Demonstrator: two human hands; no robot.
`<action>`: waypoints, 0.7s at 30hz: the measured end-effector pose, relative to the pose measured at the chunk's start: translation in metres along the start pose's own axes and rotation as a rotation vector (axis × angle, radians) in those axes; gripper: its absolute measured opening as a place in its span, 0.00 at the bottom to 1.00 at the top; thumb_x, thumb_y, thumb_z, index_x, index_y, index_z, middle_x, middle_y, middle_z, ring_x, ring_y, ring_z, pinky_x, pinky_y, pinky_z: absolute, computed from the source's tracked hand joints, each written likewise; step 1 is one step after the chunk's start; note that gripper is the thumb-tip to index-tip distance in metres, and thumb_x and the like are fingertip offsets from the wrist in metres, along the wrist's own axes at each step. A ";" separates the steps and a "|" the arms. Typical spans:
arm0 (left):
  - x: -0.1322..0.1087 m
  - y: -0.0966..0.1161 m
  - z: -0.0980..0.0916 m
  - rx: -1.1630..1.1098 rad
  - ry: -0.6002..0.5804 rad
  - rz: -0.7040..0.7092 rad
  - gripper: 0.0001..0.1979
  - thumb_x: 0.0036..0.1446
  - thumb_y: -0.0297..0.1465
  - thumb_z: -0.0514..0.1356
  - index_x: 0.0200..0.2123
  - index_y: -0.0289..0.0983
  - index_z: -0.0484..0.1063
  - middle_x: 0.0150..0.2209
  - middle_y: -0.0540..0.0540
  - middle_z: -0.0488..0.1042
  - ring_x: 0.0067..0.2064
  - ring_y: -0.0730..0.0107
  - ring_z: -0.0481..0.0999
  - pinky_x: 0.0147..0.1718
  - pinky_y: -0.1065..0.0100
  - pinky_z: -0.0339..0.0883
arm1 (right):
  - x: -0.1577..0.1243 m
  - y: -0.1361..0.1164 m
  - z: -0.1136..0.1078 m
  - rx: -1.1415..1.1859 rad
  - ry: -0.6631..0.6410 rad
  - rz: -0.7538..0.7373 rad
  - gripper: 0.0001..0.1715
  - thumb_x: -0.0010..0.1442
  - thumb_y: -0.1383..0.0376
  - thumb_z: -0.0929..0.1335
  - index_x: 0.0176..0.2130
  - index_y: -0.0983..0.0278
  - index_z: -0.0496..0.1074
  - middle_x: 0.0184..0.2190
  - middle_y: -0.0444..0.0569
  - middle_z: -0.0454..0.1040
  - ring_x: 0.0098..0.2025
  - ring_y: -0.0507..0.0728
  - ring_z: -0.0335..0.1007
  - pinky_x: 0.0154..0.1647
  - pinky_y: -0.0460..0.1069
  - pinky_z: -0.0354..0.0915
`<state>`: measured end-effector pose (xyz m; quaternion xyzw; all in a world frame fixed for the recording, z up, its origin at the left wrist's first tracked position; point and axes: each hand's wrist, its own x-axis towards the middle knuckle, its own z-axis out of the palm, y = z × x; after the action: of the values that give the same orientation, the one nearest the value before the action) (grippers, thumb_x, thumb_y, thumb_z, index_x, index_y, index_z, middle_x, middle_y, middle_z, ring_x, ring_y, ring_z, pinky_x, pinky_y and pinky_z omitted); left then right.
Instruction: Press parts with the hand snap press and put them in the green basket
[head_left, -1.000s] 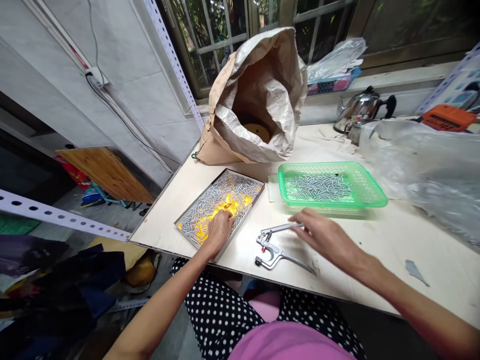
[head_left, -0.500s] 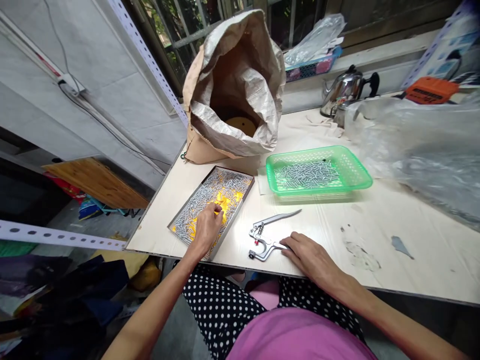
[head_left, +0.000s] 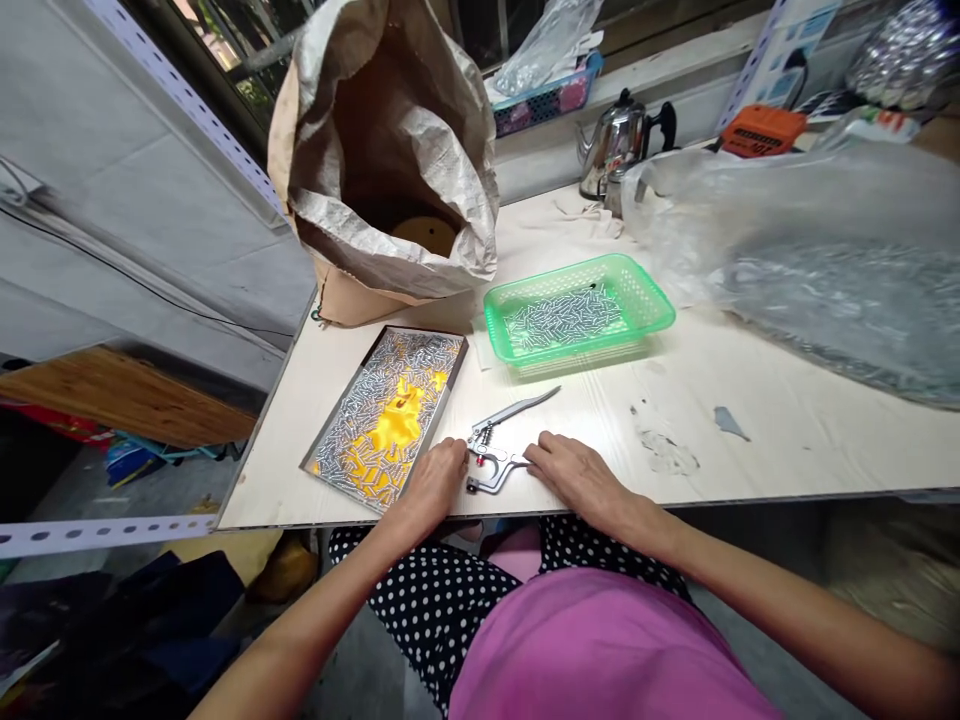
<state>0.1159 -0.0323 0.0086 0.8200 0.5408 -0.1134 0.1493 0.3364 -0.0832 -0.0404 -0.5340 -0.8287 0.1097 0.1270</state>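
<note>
Metal pliers [head_left: 495,455], likely stiff, are aptly gripped by the lower handle [head_left: 519,461] in the right hand [head_left: 574,478], near the table's [head_left: 592,420] front edge; left hand's [head_left: 435,480] hold unclear.

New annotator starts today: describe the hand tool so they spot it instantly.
On the pale table, find the green basket, then look to the near edge, right of the shallow tray. The hand tool is there, between the left hand and right hand. Unlike its neighbours, it is plier-like, silvery, with a coiled spring.
</note>
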 end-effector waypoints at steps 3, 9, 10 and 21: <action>0.001 -0.004 0.008 -0.119 0.073 -0.063 0.07 0.61 0.25 0.53 0.37 0.35 0.71 0.37 0.43 0.76 0.39 0.64 0.75 0.37 0.67 0.65 | -0.001 0.000 0.002 -0.008 0.014 0.004 0.04 0.65 0.67 0.65 0.38 0.63 0.69 0.36 0.49 0.71 0.36 0.55 0.65 0.33 0.49 0.55; -0.009 -0.012 0.027 -0.161 0.207 -0.064 0.09 0.62 0.26 0.53 0.34 0.35 0.73 0.37 0.43 0.75 0.39 0.65 0.75 0.39 0.66 0.67 | -0.001 0.002 0.003 0.001 0.020 -0.002 0.05 0.65 0.69 0.64 0.38 0.63 0.70 0.37 0.49 0.70 0.35 0.55 0.65 0.32 0.50 0.54; -0.010 -0.013 0.028 -0.163 0.224 -0.055 0.10 0.62 0.26 0.52 0.34 0.35 0.73 0.37 0.43 0.75 0.40 0.64 0.75 0.39 0.66 0.67 | -0.001 0.002 0.003 0.003 0.021 -0.003 0.05 0.65 0.68 0.64 0.38 0.63 0.70 0.37 0.49 0.70 0.35 0.55 0.65 0.32 0.50 0.53; 0.004 -0.001 0.008 -0.979 -0.082 -0.398 0.17 0.45 0.41 0.65 0.30 0.32 0.74 0.16 0.54 0.66 0.17 0.80 0.59 0.17 0.75 0.51 | -0.001 0.004 0.000 0.043 0.045 -0.029 0.06 0.66 0.67 0.63 0.37 0.64 0.70 0.35 0.49 0.70 0.33 0.54 0.62 0.32 0.50 0.51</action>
<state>0.1159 -0.0312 -0.0001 0.5306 0.6695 0.0942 0.5111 0.3403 -0.0828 -0.0416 -0.5213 -0.8308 0.1137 0.1585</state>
